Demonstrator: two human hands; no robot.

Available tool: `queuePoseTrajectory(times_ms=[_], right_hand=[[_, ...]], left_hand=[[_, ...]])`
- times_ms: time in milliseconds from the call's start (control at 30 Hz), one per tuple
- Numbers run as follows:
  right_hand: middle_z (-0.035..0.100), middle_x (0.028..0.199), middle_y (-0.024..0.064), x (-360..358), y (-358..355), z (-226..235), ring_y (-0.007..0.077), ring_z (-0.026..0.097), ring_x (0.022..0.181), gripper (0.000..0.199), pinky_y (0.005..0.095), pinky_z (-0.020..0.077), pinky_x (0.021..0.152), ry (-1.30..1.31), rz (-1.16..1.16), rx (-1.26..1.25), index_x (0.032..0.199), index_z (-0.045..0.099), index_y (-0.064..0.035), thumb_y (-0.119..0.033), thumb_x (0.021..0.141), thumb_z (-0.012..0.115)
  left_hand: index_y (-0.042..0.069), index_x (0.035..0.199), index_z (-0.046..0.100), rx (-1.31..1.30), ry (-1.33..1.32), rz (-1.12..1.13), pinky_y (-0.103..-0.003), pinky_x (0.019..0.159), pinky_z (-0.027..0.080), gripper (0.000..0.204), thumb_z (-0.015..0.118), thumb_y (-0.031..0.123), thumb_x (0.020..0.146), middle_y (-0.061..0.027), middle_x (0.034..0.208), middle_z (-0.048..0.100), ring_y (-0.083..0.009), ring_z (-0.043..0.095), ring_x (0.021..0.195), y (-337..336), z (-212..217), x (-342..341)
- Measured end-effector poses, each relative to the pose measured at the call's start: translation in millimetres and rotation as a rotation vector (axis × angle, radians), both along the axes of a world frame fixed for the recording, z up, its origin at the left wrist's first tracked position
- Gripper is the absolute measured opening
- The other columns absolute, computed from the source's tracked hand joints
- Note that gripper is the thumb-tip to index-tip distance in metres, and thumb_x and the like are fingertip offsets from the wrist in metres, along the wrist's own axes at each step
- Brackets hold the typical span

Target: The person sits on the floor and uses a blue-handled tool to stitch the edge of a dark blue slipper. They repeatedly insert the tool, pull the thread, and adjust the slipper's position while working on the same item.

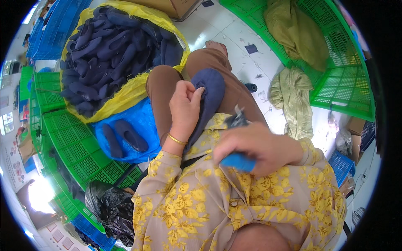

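A navy fabric shoe (pixel 214 83) rests on my lap, over the brown trousers. My left hand (pixel 184 106) pinches its opening edge between thumb and fingers. To the right of it and nearer my body, my right hand (pixel 261 150) is closed round a blue-handled tool (pixel 238 162). Dark and shiny parts stick out above that fist, but motion blur hides the tool's exact kind. The tool is apart from the shoe. Left of my knees, a pair of navy shoes (pixel 130 136) lies on a blue plastic sheet (pixel 151 121).
A yellow sack (pixel 181 35) full of navy shoes stands at the far left. Green crates (pixel 79 140) line the left side. Another green crate (pixel 341 90) at the right has olive cloth (pixel 295 33) over it. Pale sacking (pixel 291 96) and scraps lie on the tiled floor.
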State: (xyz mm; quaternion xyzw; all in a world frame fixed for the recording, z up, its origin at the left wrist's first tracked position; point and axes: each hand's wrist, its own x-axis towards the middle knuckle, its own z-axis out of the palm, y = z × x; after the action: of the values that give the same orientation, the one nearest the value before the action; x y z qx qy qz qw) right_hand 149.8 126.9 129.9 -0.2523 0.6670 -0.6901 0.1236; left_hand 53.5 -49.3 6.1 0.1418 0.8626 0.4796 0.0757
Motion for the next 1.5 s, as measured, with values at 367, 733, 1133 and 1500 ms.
queuePoseTrajectory(times_ms=[367,733,1133,1500], right_hand=[[0.062,0.103,0.0104,-3.4,-17.2,-1.6,0.0332,0.062,0.093,0.044,0.0401,0.05,0.074,-0.058,0.153,0.046,0.111,0.054,-0.0087,0.01,0.071,0.055],[0.059,0.088,0.0111,-43.0,-0.8,-101.3,0.0334,0.059,0.081,0.039,0.0391,0.0478,0.07,0.122,-0.394,0.651,0.106,0.064,-0.011,0.003,0.072,0.053],[0.065,0.081,0.0027,-58.9,-3.4,-121.1,0.0065,0.056,0.067,0.007,0.0249,0.0432,0.054,-0.386,-0.731,-0.335,0.1,0.059,-0.0093,-0.008,0.094,0.055],[0.044,0.065,-0.0047,-40.2,39.0,-157.2,0.0022,0.03,0.048,0.007,0.019,0.025,0.043,-0.778,-0.733,-0.636,0.102,0.058,-0.0144,-0.017,0.096,0.06]], left_hand=[[-0.003,0.085,0.064,-0.017,-0.365,-0.289,-0.026,0.065,0.048,0.013,0.065,0.01,0.084,-0.0061,0.074,0.063,-0.0105,0.059,0.07,-11.2,22.7,-14.4],[0.0,0.097,0.062,0.228,-0.65,-0.31,-0.019,0.081,0.046,0.006,0.061,0.005,0.093,-0.0002,0.098,0.063,-0.005,0.056,0.088,-28.4,42.8,-18.4],[0.001,0.099,0.061,0.397,-0.811,-0.185,-0.027,0.09,0.049,0.007,0.057,0.006,0.095,-0.0061,0.105,0.066,-0.0116,0.061,0.095,-25.8,18.7,-17.4],[0.003,0.086,0.056,0.565,-0.916,-0.113,-0.029,0.087,0.051,0.008,0.062,0.004,0.09,-0.0097,0.103,0.064,-0.0146,0.062,0.092,-24.0,15.0,-21.2]])
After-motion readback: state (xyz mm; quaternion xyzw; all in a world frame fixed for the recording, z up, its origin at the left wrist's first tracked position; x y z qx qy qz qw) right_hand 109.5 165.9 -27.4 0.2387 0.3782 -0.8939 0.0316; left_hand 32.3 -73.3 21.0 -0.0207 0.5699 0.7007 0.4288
